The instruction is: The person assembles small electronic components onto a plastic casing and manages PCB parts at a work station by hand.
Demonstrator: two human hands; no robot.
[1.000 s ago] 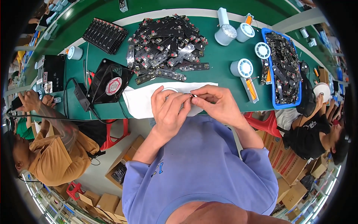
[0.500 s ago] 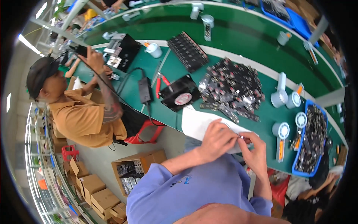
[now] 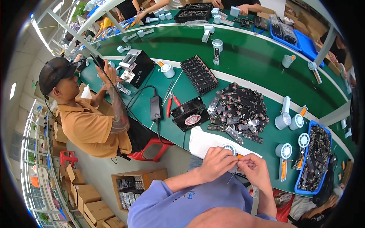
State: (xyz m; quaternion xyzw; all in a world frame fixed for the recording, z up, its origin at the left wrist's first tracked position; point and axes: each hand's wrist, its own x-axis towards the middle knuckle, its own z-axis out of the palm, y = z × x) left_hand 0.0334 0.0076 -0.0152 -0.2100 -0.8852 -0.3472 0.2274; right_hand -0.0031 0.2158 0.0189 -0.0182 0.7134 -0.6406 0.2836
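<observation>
My left hand and my right hand meet close to my body with their fingertips pinched together. Whatever lies between the fingertips is too small to make out. Beneath my left hand shows the round light-blue head of a handheld fan, and an orange strip beside it, over a white sheet at the bench's near edge. A thin dark rod or wire sticks out below the fingers. Beyond the sheet lies a heap of small black circuit boards.
Left of the heap stand a black square fan, red-handled pliers and a black power adapter. A black tray lies farther back. Fan units and a blue bin lie right. A co-worker sits left.
The view has tilted up, showing more of the far benches, and the bench things sit lower in it. My hands remain together; the fan head and orange strip show more plainly.
</observation>
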